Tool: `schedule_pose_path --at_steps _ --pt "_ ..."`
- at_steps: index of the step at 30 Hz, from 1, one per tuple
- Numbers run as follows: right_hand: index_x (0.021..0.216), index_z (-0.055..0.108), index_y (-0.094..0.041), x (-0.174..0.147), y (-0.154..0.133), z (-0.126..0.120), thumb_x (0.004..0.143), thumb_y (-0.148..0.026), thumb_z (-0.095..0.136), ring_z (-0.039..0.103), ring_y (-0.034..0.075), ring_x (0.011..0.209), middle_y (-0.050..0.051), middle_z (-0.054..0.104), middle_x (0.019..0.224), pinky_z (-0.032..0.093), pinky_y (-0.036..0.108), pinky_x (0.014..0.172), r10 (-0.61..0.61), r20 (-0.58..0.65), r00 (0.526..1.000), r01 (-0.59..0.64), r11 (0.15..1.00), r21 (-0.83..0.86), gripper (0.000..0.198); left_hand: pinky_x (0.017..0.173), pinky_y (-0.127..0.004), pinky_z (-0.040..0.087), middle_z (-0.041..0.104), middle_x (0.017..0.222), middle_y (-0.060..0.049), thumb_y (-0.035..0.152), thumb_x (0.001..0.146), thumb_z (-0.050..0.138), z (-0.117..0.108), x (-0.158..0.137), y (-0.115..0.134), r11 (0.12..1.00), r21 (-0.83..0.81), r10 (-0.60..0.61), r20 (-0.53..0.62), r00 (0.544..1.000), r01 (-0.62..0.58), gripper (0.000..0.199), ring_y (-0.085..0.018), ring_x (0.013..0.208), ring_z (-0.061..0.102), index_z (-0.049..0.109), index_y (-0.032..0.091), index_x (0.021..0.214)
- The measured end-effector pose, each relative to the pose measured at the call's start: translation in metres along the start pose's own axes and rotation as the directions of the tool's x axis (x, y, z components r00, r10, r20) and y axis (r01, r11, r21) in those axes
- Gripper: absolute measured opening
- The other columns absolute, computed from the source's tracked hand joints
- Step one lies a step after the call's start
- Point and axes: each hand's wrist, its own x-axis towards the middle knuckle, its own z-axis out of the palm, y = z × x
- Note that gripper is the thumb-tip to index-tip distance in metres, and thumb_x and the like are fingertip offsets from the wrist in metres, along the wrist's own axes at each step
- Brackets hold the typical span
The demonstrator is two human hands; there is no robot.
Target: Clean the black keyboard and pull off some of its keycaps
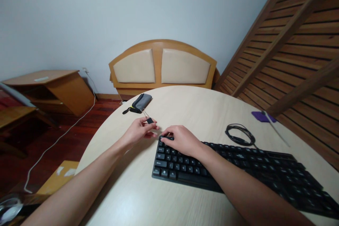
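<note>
My left hand [140, 129] is closed around a small black tool with thin wire prongs [150, 120], held above the table just left of the keyboard. The prongs point up and away from me. A black computer keyboard [243, 157] lies slanted across the right side of the table. My right hand [181, 139] has its fingers and thumb curled in a grip at the keyboard's top-left corner. The fingers partly cover the keys there. Just beyond my left hand lies a grey and black pouch [144, 101] with a yellow edge and a black pull tab.
A coiled black cable [239, 143] lies behind the keyboard on the round pale table [119, 190]. Farther right are a purple item [262, 116] and a thin pale stick [278, 130]. A wooden headboard [157, 65] stands behind, slatted wood [299, 49] leans right, and a desk [66, 91] is left.
</note>
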Motion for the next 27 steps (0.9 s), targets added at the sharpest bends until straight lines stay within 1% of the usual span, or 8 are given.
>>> schedule_pose_path --at_steps 2,5,8,12,15,19,23,27 --pt "0.100 0.078 -0.023 -0.001 0.002 0.003 0.089 -0.027 0.067 0.071 0.019 0.092 0.004 0.078 0.100 0.052 0.031 0.084 -0.002 -0.024 1.000 0.003 1.000 0.019 0.016 0.054 -0.024 0.052 0.077 0.096 -0.013 0.049 0.076 0.082 0.002 -0.001 0.001 1.000 0.017 0.015 -0.006 1.000 -0.015 0.045 -0.018 0.065 0.073 0.063 0.015 0.098" --pt "0.099 0.078 -0.022 -0.003 0.000 0.004 0.089 -0.028 0.069 0.070 0.020 0.092 0.004 0.078 0.100 0.052 0.033 0.084 0.017 -0.052 0.999 -0.017 1.000 0.001 0.015 0.052 -0.024 0.051 0.076 0.093 -0.012 0.048 0.076 0.081 0.005 -0.004 0.003 0.997 0.052 0.052 -0.006 0.999 -0.051 0.043 -0.017 0.062 0.071 0.061 0.015 0.095" --pt "0.099 0.078 -0.022 -0.004 -0.003 0.004 0.089 -0.028 0.070 0.070 0.022 0.094 0.005 0.078 0.100 0.052 0.036 0.086 0.024 -0.067 0.997 -0.026 0.999 -0.029 0.015 0.050 -0.023 0.050 0.076 0.090 -0.011 0.048 0.078 0.077 0.008 -0.006 0.002 0.989 0.100 0.113 -0.002 0.994 -0.113 0.039 -0.017 0.061 0.071 0.059 0.016 0.092" --pt "0.100 0.079 -0.023 -0.004 -0.006 0.004 0.089 -0.027 0.070 0.070 0.022 0.096 0.005 0.078 0.102 0.053 0.037 0.088 0.023 -0.074 0.997 -0.027 0.998 -0.056 0.014 0.049 -0.024 0.050 0.075 0.090 -0.010 0.047 0.081 0.073 0.010 -0.008 0.001 0.969 0.169 0.191 -0.039 0.981 -0.182 0.036 -0.018 0.061 0.071 0.058 0.016 0.091" --pt "0.100 0.079 -0.023 -0.004 -0.006 0.004 0.089 -0.026 0.070 0.070 0.023 0.096 0.005 0.078 0.101 0.053 0.037 0.089 0.023 -0.076 0.997 -0.027 0.998 -0.055 0.014 0.048 -0.024 0.050 0.074 0.090 -0.010 0.045 0.082 0.073 0.011 -0.008 0.000 0.966 0.183 0.195 -0.060 0.979 -0.182 0.034 -0.018 0.061 0.072 0.058 0.016 0.092" --pt "0.101 0.079 -0.024 -0.004 -0.006 0.005 0.089 -0.026 0.069 0.070 0.023 0.097 0.004 0.078 0.103 0.053 0.038 0.090 0.025 -0.079 0.997 -0.028 0.999 -0.038 0.015 0.049 -0.025 0.052 0.075 0.088 -0.009 0.043 0.083 0.071 0.011 -0.008 -0.002 0.965 0.176 0.205 -0.046 0.978 -0.194 0.031 -0.018 0.059 0.071 0.058 0.016 0.091" --pt "0.104 0.079 -0.025 -0.004 -0.006 0.005 0.089 -0.025 0.068 0.071 0.024 0.098 0.004 0.079 0.105 0.054 0.040 0.091 0.025 -0.077 0.997 -0.026 0.999 -0.021 0.019 0.050 -0.025 0.053 0.075 0.089 -0.009 0.040 0.083 0.070 0.013 -0.009 -0.003 0.966 0.175 0.204 -0.062 0.977 -0.191 0.028 -0.018 0.059 0.070 0.058 0.016 0.092" --pt "0.105 0.079 -0.027 -0.004 -0.007 0.006 0.090 -0.023 0.066 0.072 0.024 0.100 0.003 0.078 0.107 0.054 0.040 0.092 0.022 -0.068 0.997 -0.022 1.000 -0.004 0.021 0.053 -0.027 0.055 0.074 0.087 -0.009 0.036 0.085 0.068 0.016 -0.011 -0.004 0.945 0.237 0.246 -0.049 0.968 -0.228 0.022 -0.019 0.063 0.071 0.061 0.016 0.091"
